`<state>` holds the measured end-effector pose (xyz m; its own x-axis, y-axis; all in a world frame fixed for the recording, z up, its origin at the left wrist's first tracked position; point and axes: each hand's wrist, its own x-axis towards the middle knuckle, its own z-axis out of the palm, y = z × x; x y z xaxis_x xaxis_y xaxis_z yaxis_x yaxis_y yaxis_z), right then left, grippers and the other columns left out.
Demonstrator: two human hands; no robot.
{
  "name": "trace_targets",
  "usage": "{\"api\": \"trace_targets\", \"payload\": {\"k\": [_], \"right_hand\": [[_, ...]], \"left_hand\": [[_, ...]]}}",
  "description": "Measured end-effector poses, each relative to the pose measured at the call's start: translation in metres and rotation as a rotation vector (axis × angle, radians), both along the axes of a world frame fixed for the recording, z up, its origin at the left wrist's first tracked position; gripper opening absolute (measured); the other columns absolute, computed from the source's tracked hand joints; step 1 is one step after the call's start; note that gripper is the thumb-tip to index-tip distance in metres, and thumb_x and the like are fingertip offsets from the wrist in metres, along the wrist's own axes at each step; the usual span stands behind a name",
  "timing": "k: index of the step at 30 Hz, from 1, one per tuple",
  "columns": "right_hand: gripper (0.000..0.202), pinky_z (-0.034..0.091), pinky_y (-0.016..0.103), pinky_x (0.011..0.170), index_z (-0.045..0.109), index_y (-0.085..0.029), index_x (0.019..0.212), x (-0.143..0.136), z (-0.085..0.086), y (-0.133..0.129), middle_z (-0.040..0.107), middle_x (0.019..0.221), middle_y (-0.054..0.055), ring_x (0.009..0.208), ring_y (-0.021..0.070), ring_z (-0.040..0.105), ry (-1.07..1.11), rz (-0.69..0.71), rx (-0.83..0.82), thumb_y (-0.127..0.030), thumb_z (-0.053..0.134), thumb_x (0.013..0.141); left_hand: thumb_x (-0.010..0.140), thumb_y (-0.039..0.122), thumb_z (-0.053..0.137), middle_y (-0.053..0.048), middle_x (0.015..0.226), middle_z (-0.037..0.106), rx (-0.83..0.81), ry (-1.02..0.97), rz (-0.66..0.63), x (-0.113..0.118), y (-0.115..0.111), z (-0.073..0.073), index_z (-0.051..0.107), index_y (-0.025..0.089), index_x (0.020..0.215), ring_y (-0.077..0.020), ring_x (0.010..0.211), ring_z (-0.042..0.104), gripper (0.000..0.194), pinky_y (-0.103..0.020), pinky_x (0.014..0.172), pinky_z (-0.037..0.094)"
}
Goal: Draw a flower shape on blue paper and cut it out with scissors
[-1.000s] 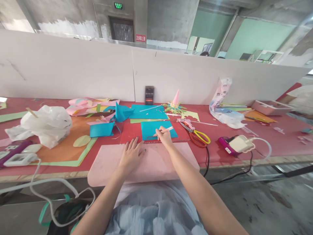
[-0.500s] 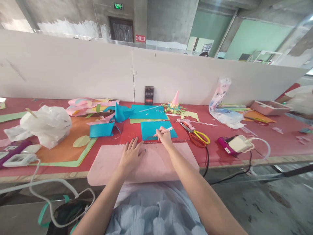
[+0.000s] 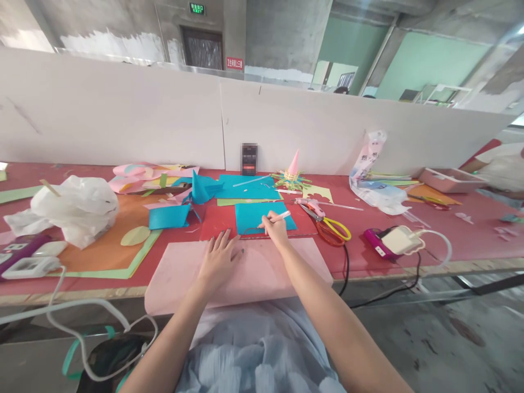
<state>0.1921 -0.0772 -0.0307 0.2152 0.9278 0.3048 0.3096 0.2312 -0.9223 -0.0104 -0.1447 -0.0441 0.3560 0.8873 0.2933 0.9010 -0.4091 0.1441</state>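
Observation:
My right hand (image 3: 274,226) is closed around a pale pen (image 3: 282,216), its tip on a sheet of blue paper (image 3: 248,215). A faint curved line shows near the sheet's lower left edge. Fingers spread, my left hand (image 3: 221,254) lies flat on the pink mat (image 3: 176,273), its fingertips reaching the red surface just left of the blue sheet. Scissors (image 3: 333,229) with yellow and orange handles lie right of the sheet, beside a pink glue gun (image 3: 311,206).
A pink paper cone (image 3: 293,166) on a fringed base stands behind the sheet. Blue paper pieces (image 3: 170,216) and a crumpled white plastic bag (image 3: 77,207) lie left. At right are a purple power strip (image 3: 380,244) and a pink tray (image 3: 450,180). A phone (image 3: 249,159) leans against the partition.
The pen and both hands are almost where they were. The whole view has shifted very slightly.

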Motion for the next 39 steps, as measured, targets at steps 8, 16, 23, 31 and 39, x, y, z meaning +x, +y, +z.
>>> {"api": "trace_targets", "payload": {"k": [8, 16, 23, 31, 39], "right_hand": [[0.022, 0.042, 0.021, 0.049, 0.031, -0.023, 0.053, 0.0010, 0.0014, 0.0016, 0.058, 0.041, -0.005, 0.054, 0.0176, 0.067, -0.085, -0.098, -0.010, -0.023, 0.045, 0.070], [0.026, 0.042, 0.019, 0.049, 0.035, -0.024, 0.053, -0.0010, 0.0038, -0.0033, 0.044, 0.030, -0.007, 0.056, 0.0173, 0.067, -0.003, 0.007, -0.008, -0.027, 0.048, 0.075], [0.024, 0.039, 0.020, 0.046, 0.031, -0.023, 0.052, -0.0002, 0.0027, -0.0014, 0.056, 0.039, -0.005, 0.055, 0.0174, 0.067, -0.100, -0.103, -0.012, -0.022, 0.047, 0.071], [0.023, 0.037, 0.020, 0.041, 0.035, -0.024, 0.054, -0.0007, 0.0053, -0.0059, 0.049, 0.033, -0.006, 0.042, 0.0155, 0.059, -0.028, -0.057, -0.037, -0.025, 0.047, 0.073], [0.025, 0.035, 0.019, 0.042, 0.032, -0.024, 0.053, -0.0003, 0.0003, -0.0027, 0.046, 0.032, -0.007, 0.052, 0.0174, 0.066, -0.095, -0.075, 0.013, -0.024, 0.048, 0.073]], "left_hand": [[0.092, 0.043, 0.034, -0.009, 0.149, 0.032, -0.008, -0.003, 0.002, -0.0003, 0.0004, -0.0016, 0.043, 0.025, 0.136, -0.0255, 0.138, 0.027, 0.048, -0.048, 0.111, 0.023], [0.092, 0.042, 0.034, -0.009, 0.148, 0.032, -0.010, -0.009, -0.004, -0.0001, -0.0003, 0.0010, 0.044, 0.024, 0.135, -0.0258, 0.137, 0.028, 0.048, -0.047, 0.111, 0.024], [0.092, 0.043, 0.035, -0.009, 0.148, 0.033, -0.002, -0.004, -0.002, -0.0003, 0.0000, -0.0005, 0.044, 0.024, 0.135, -0.0257, 0.137, 0.029, 0.048, -0.047, 0.111, 0.025], [0.092, 0.044, 0.033, -0.009, 0.149, 0.032, -0.009, -0.002, -0.003, -0.0002, 0.0001, -0.0004, 0.043, 0.024, 0.135, -0.0256, 0.137, 0.029, 0.049, -0.047, 0.111, 0.024], [0.092, 0.044, 0.034, -0.009, 0.149, 0.031, -0.017, 0.001, 0.001, 0.0000, -0.0003, 0.0001, 0.043, 0.024, 0.136, -0.0258, 0.137, 0.028, 0.049, -0.047, 0.111, 0.024]]}}
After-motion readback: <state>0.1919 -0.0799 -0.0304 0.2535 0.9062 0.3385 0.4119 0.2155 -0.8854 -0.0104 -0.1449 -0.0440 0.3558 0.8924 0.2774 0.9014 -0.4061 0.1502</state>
